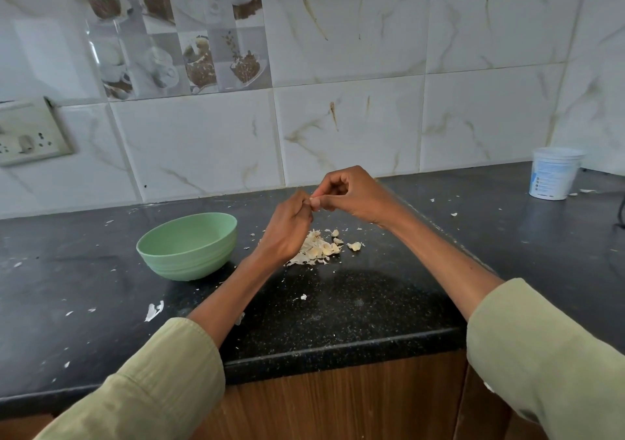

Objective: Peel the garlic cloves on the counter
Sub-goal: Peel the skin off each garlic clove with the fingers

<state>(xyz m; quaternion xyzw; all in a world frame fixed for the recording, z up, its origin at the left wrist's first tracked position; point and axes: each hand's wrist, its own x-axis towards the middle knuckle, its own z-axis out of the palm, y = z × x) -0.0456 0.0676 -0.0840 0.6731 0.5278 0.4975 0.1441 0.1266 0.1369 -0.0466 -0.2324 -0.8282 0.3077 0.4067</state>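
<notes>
We see a pale green round plastic bowl (187, 245) standing on the black speckled stone worktop (355, 314), left of the middle; from this angle its inside is mostly hidden and we cannot tell whether anything lies in it. Near the far right corner, close to the tiled wall (355, 128), stands a white plastic tub with blue print (554, 173), its contents out of sight.

Both hands are raised above the middle of the worktop, fingertips meeting. The left hand (287, 228) has its fingers curled, and the right hand (351, 196) has thumb and fingers bent inward; together they pinch a small pale thing, which we take for a garlic clove (314, 201), though it is almost wholly covered by the fingers.

Just beneath the hands, right of the bowl, lies a heap of pale garlic cloves and papery skins (318, 248), partly hidden behind the left wrist. One more clove (354, 245) sits just beside the heap on its right. Loose white skin scraps (154, 311) are scattered toward the front edge and the left side. A cream switch plate (28, 133) is fixed to the wall at the far left. Light green sleeves (548, 351) cover both forearms.
</notes>
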